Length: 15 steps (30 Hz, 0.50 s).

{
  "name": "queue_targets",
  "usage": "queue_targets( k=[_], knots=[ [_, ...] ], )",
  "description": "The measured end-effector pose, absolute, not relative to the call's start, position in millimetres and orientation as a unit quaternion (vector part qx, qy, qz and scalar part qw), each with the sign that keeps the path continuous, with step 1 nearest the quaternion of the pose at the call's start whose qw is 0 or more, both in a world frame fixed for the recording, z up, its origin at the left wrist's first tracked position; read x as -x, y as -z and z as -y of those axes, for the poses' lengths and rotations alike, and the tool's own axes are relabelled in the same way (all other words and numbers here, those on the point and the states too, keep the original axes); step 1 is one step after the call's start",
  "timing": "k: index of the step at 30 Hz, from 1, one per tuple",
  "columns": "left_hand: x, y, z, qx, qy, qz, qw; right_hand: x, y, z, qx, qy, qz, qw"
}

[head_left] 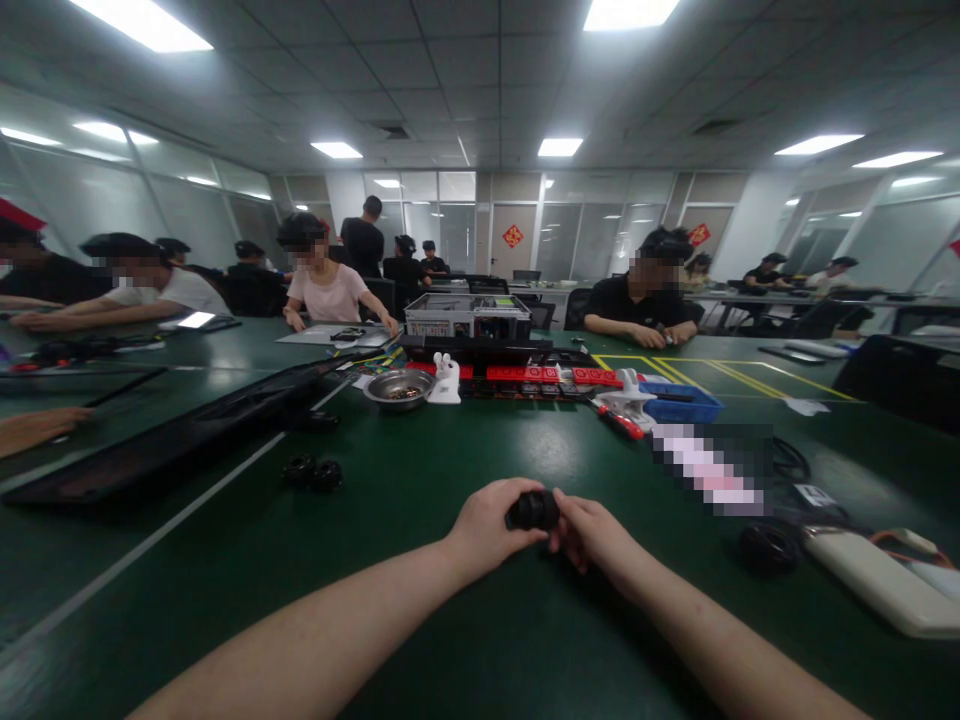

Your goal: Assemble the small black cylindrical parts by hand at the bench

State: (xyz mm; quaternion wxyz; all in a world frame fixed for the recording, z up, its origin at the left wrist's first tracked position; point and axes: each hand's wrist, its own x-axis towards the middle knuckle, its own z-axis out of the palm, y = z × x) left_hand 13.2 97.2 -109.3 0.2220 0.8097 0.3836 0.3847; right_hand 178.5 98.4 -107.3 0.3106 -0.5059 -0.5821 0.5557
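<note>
A small black round part (534, 510) with a ridged side is held just above the green table, in front of me. My left hand (491, 520) is closed around its left side, thumb below and fingers over the top. From the right, my right hand (592, 530) grips its edge with closed fingertips; some of those fingers are in shadow. Two similar dark round pieces, a left one (298, 469) and a right one (327, 475), lie together on the table to the left.
A metal bowl (400, 389) of small parts, white stands (446, 380), red-handled pliers (621, 421) and a blue tray (682, 402) stand ahead. A long black panel (187, 430) lies left. At right are a black coil (769, 548) and a cream power bank (881, 580). Co-workers sit opposite.
</note>
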Motion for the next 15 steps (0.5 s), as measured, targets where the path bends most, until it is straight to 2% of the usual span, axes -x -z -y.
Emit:
queue_targets(
  k=[3, 7, 9, 12, 15],
  knots=[
    [-11.8, 110.6, -99.6, -0.791, -0.389, -0.392, 0.264, -179.9, 106.6, -96.6, 0.487, -0.481, 0.646, 0.337],
    [-10.4, 116.7, -107.2, -0.731, -0.405, -0.400, 0.376, -183.8, 99.6, -89.2, 0.456, -0.281, 0.765, 0.358],
    [-11.1, 119.2, -110.0, -0.708, -0.408, -0.393, 0.421, -184.5, 97.3, -85.0, 0.444, -0.219, 0.796, 0.349],
    [-12.6, 118.7, -109.9, -0.696, -0.403, -0.409, 0.431, -183.0, 97.3, -83.0, 0.439, -0.228, 0.798, 0.344],
    [-13.0, 114.6, -106.9, -0.701, -0.414, -0.429, 0.392, -181.1, 100.4, -88.0, 0.451, -0.332, 0.739, 0.375]
  ],
)
